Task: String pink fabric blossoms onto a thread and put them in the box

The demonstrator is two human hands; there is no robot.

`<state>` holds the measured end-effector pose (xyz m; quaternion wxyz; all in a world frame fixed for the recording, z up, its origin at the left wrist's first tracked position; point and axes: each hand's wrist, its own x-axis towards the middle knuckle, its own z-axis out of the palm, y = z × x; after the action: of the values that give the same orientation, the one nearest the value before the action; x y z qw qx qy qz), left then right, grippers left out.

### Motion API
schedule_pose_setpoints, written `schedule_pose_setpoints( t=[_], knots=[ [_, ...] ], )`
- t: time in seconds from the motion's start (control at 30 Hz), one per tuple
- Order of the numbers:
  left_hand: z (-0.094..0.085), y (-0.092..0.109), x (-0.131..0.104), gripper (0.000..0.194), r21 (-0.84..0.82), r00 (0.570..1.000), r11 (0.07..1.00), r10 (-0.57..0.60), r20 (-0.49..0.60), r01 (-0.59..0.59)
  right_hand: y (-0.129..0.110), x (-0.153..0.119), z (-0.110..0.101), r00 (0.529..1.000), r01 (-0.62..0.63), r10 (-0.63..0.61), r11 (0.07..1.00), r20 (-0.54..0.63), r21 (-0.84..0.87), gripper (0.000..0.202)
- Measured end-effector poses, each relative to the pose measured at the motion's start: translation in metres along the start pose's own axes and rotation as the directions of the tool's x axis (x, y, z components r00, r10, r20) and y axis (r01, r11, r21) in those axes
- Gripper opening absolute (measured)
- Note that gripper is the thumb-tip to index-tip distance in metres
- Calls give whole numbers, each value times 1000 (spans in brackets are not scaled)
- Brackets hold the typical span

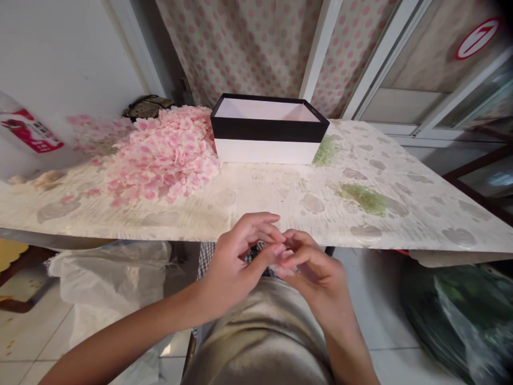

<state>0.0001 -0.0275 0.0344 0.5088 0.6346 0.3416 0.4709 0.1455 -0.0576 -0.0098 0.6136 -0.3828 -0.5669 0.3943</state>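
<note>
Just in front of the table's near edge, my left hand [232, 262] and my right hand [323, 272] meet with their fingertips together. Between them is a small pale pink artificial petal [284, 258], pinched by both and partly covered by the fingers. Past my hands, on the left of the table, lies a heap of pink artificial flowers [168, 152]. To its right stands an open-topped box [268, 151] with a black band above a white base.
A green mossy tuft [363, 199] lies on the patterned tablecloth [312, 203], with another tuft [325, 151] beside the box. Below the table are a white plastic bag [112, 278] at left and a dark green bag [452, 310] at right. A dotted curtain [248, 48] hangs behind.
</note>
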Motion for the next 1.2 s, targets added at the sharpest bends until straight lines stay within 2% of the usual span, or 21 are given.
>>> schedule_pose_setpoints(
  t=[0.13,0.3,0.5,0.73,0.87,0.97,1.03,1.1,1.2],
  knots=[
    [-3,4,2,35,-77,996,994,-80,29,82,-1,2,3,999,50,-49,999,-19,13,15],
    [-11,6,7,43,-103,955,960,-241,171,261,0,2,2,993,94,-95,995,-63,-21,15],
    [-11,7,9,42,-113,946,947,-279,168,300,0,1,3,987,137,-142,988,-76,-69,14],
    [-12,4,6,38,-29,963,979,-190,191,200,0,1,2,982,177,-183,980,-50,-93,16],
    [-12,3,4,31,165,979,986,-21,201,-13,4,-1,2,992,109,-108,994,-59,17,14],
    [-13,3,2,25,316,951,922,136,278,-224,7,0,0,1000,20,-19,998,-14,61,17],
    [-15,3,3,22,360,928,885,174,329,-294,10,3,-3,999,4,-6,999,38,49,13],
    [-17,1,6,20,374,927,879,169,336,-296,13,5,-7,998,11,-12,1000,59,27,9],
    [-24,-7,17,13,418,957,880,121,264,-227,18,9,-18,1000,22,-22,1000,17,-18,10]
  ],
)
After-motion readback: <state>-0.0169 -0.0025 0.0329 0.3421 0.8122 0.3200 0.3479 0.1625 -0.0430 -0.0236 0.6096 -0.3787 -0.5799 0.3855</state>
